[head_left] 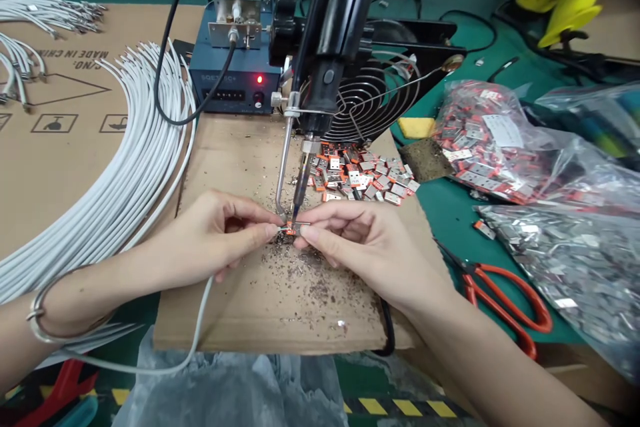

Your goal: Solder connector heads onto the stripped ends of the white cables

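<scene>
My left hand (pixel 225 233) pinches the end of a white cable (pixel 200 320), which loops down below the wrist. Opposite it, my right hand (pixel 355 233) holds a small orange and metal connector (pixel 292 228) between thumb and index finger. Cable end and connector meet under the tip of a soldering iron (pixel 301 187) mounted on a stand. A thin bent metal tube (pixel 283 173) comes down beside the iron to the same spot. Whether the iron tip touches the connector is too small to tell.
Loose connectors (pixel 360 173) lie behind my right hand, before a black fan (pixel 370 97). A blue box (pixel 235 80) stands behind; white cables (pixel 150 147) lie left. Right are red-handled scissors (pixel 515 300) and plastic bags of parts (pixel 565 260). Debris dots the cardboard (pixel 230 320).
</scene>
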The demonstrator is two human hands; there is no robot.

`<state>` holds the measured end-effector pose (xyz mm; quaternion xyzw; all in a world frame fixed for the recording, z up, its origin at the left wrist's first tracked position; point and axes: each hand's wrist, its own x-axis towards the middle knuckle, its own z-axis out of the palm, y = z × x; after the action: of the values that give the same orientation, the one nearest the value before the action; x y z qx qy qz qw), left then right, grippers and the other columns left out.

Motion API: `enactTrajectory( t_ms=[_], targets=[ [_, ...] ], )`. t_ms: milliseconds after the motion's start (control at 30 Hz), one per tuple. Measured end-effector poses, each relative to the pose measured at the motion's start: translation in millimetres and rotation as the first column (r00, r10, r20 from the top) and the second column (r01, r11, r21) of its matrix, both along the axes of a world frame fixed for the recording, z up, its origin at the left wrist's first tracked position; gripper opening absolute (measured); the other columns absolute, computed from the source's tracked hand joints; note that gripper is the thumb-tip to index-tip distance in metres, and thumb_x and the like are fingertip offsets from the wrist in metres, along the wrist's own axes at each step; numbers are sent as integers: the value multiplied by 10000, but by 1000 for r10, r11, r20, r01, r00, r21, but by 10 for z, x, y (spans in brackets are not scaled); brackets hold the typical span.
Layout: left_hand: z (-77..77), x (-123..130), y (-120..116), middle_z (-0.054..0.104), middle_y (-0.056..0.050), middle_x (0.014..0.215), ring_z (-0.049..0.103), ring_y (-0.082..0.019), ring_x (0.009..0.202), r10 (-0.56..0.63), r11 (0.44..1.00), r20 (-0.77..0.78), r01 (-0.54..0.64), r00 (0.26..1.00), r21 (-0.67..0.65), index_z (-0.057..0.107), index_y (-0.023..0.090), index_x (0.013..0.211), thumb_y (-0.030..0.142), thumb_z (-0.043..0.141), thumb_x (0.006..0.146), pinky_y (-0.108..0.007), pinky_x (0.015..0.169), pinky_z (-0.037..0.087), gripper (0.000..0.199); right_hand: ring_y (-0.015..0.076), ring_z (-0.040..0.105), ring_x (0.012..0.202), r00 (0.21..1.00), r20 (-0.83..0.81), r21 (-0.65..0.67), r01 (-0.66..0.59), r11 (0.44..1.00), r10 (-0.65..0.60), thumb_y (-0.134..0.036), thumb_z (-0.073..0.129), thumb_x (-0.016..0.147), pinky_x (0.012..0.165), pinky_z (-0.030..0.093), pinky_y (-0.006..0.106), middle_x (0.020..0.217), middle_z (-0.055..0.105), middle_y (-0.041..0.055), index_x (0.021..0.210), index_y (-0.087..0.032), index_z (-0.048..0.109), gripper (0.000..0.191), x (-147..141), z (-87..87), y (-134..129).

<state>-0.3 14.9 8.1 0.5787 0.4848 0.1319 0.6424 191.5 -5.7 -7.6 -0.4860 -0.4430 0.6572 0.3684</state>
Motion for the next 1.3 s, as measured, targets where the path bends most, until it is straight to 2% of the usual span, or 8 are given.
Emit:
enactTrajectory(
  t_ms=[400, 533, 867, 1133, 1300],
  targets=[
    [0, 15, -49, 413, 83, 376, 371, -34, 286, 68, 997, 4, -67, 998, -33, 656, 146, 804, 278, 559, 817, -90, 276, 329, 165, 45, 548, 434, 999, -13, 10, -44, 999, 45, -162, 682, 723, 392, 378, 158, 631, 717, 8, 765, -168, 683, 43, 22, 6, -4],
    [11, 20, -55, 415, 80, 382, 379, -37, 293, 55, 998, -7, -55, 998, -31, 649, 143, 770, 277, 555, 816, -93, 282, 341, 170, 62, 570, 462, 999, -3, 1, -53, 999, 53, -175, 691, 720, 405, 394, 169, 630, 709, 8, 763, -166, 681, 46, 25, 5, -8],
    [-2, 8, -52, 426, 85, 368, 388, -33, 275, 71, 997, -16, -71, 997, -40, 658, 139, 829, 301, 568, 802, -89, 279, 326, 187, 49, 590, 478, 998, -35, -2, -49, 999, 49, -167, 687, 723, 412, 399, 142, 639, 722, 7, 777, -164, 680, 55, 17, 5, -14],
    [3, 29, -52, 448, 81, 393, 402, -25, 288, 56, 998, -81, -58, 995, -18, 659, 133, 855, 273, 562, 821, -83, 297, 321, 174, 101, 658, 582, 999, 29, -12, -16, 1000, 16, -211, 749, 638, 479, 459, 172, 654, 728, 25, 747, -166, 676, 139, -28, 23, -6],
    [-27, 10, -71, 456, 77, 447, 411, -38, 327, 59, 998, -34, -58, 998, 31, 643, 153, 832, 286, 575, 818, -98, 301, 360, 150, 109, 650, 558, 998, 61, -5, -23, 1000, 24, -214, 711, 681, 463, 454, 191, 633, 718, 21, 746, -169, 673, 88, -19, 25, -8]
  ],
)
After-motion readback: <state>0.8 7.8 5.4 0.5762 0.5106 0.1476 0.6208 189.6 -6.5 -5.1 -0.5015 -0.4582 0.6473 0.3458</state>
